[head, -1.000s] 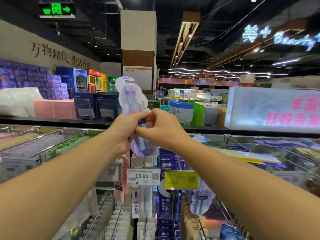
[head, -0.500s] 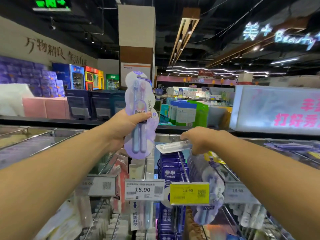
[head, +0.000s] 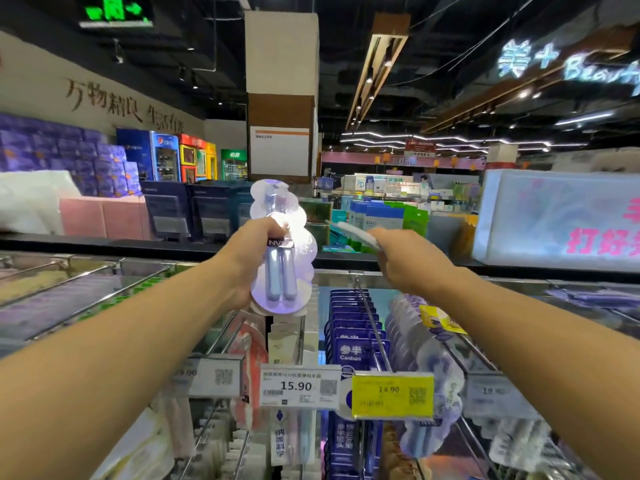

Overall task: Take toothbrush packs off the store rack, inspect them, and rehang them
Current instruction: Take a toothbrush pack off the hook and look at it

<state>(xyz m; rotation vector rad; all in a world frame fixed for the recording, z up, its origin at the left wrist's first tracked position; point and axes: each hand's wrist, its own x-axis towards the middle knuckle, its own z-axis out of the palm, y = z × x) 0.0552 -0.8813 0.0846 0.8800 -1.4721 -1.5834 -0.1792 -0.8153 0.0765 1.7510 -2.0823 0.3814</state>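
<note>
My left hand (head: 246,258) grips a cloud-shaped pale purple toothbrush pack (head: 281,271) upright above the rack; two bluish handles show through its blister. My right hand (head: 403,261) is closed on a second, flat whitish pack (head: 353,232), seen almost edge-on and pointing left toward the first pack. The two packs are apart. Below my hands the store rack (head: 372,323) carries rows of hanging packs: dark blue ones (head: 349,327) in the middle and pale purple cloud-shaped ones (head: 426,355) to their right.
Price tags hang at the hook ends: white 15.90 (head: 299,386) and yellow 14.90 (head: 393,396). More hooks with packs run left and right. Behind the rack stand a black shelf edge (head: 138,242), boxed goods and a lit white sign (head: 561,220).
My right hand has lifted its flat pack from just above the rack up to the level of my left hand. The purple pack has turned, showing glare. The view has tilted slightly down.
</note>
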